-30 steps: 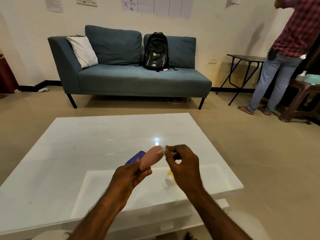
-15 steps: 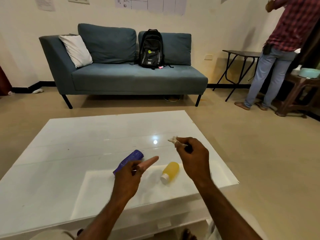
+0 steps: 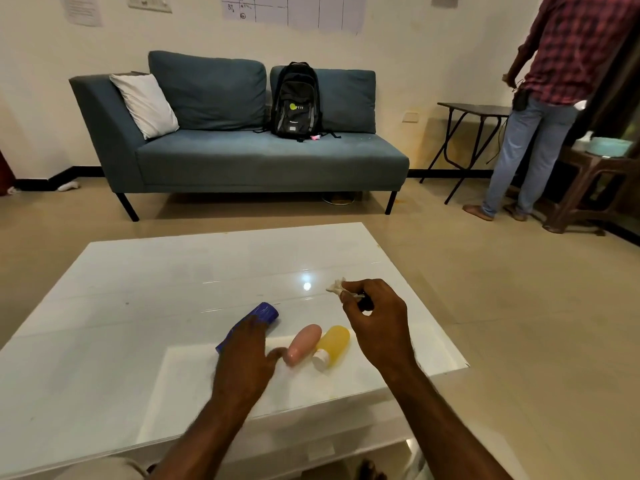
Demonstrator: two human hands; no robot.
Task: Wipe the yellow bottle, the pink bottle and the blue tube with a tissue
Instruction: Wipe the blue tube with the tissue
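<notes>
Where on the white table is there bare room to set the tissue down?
The table is bare across its far half and along its left side. It is crowded near the front: blue tube, pink bottle and yellow bottle lie close together by the left hand.

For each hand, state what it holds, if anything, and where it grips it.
The right hand pinches a crumpled tissue between its fingertips. The left hand lies over the blue tube; whether it grips cannot be told.
</notes>
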